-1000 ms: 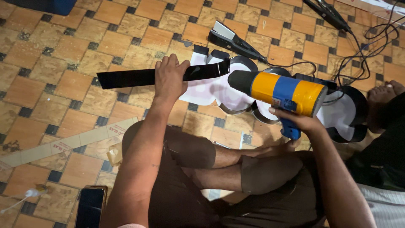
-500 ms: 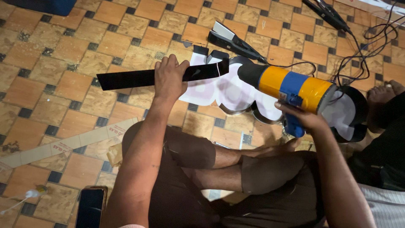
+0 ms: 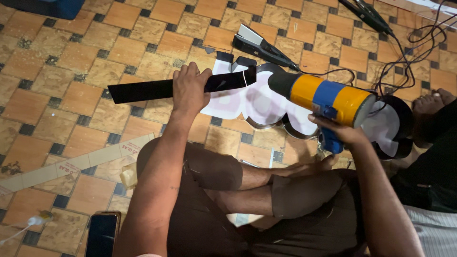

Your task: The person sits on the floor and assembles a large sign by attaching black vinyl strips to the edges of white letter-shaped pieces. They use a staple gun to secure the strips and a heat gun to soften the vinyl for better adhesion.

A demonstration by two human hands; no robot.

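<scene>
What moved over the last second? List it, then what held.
The heat gun in the right hand swung, its nozzle now nearer the black strip. Nothing was taken up or let go. The left hand keeps gripping the strip over the white letter sign.

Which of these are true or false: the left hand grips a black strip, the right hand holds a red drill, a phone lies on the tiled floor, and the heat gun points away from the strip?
1. The left hand grips a long flat black plastic strip. True.
2. The right hand holds a red drill. False: it holds a yellow and blue heat gun.
3. A dark phone lies on the tiled floor. True.
4. The gun's nozzle points away from the strip. False: it points toward the strip's end.
</scene>
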